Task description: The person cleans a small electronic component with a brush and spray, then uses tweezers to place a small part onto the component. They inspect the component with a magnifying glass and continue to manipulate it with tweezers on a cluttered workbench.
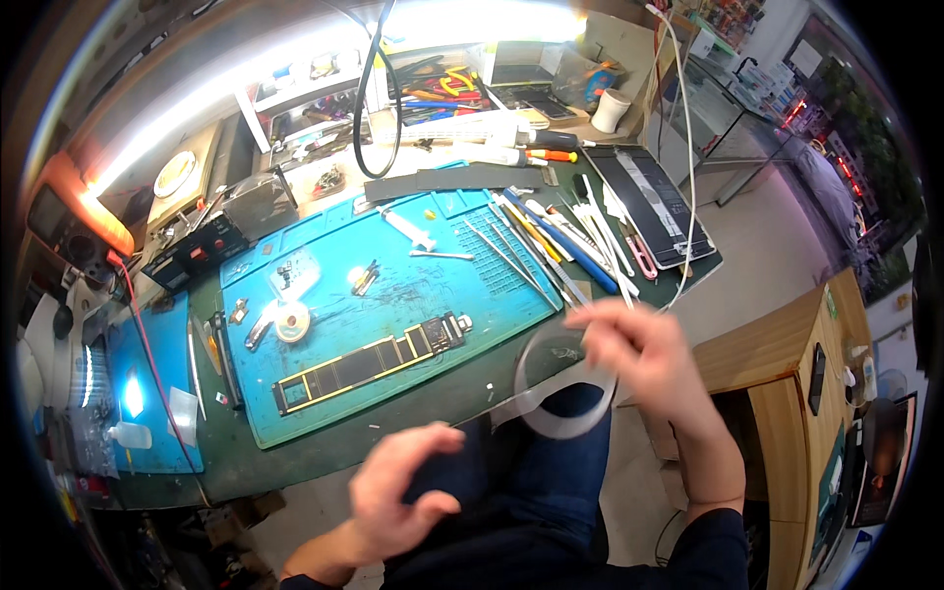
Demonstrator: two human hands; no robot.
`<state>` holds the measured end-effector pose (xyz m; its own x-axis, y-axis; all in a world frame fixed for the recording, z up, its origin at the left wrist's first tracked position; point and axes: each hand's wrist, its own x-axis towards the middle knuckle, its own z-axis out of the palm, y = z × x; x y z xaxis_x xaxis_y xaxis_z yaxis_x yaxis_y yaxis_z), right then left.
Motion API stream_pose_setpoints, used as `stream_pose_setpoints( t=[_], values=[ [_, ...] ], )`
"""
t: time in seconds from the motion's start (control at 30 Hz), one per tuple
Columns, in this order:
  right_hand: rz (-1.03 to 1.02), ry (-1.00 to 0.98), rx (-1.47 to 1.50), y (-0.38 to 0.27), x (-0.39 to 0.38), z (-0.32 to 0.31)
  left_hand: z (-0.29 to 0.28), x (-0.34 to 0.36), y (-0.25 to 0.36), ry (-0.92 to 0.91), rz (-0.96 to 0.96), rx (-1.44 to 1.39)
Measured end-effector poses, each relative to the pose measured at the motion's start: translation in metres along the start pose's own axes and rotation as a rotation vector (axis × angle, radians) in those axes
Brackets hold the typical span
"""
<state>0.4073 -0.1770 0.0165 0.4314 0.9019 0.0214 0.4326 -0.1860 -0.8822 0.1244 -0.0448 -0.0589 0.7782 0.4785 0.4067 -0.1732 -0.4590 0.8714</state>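
My right hand (639, 349) grips a translucent roll of tape (568, 421), held over my lap at the bench's front edge. Left of it, my left hand (398, 492) hangs with curved, separated fingers and holds nothing. On the blue silicone mat (324, 216) just beyond lies a long, flat black board with yellow edging (369, 362). A small white spool (292, 321), a white syringe (408, 226) and small metal pieces (364, 277) also lie on the mat.
At the right of the bench are several pens and tools (556, 236) and a disassembled black tablet (649, 206). An orange multimeter (74, 221) and black device (202, 246) stand left. Cables hang overhead. A wooden desk (777, 413) stands to my right.
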Motion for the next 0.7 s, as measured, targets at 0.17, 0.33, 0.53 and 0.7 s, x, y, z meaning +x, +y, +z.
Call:
stream_pose_setpoints(
  t=[0.17,0.33,0.53,0.7],
  values=[
    [0.057,0.292,-0.141,0.047,0.064,-0.02,-0.048,0.034,-0.007,0.184,0.02,0.753],
    [-0.132,0.362,-0.753,0.068,0.076,-0.022,-0.077,0.025,-0.01,0.282,0.028,0.892],
    [-0.303,0.27,-0.925,0.081,0.082,-0.014,-0.118,-0.042,-0.012,0.596,0.08,0.897],
    [-0.206,0.421,-0.821,0.088,0.079,-0.044,-0.201,-0.108,-0.011,1.181,0.063,0.789]
  ],
)
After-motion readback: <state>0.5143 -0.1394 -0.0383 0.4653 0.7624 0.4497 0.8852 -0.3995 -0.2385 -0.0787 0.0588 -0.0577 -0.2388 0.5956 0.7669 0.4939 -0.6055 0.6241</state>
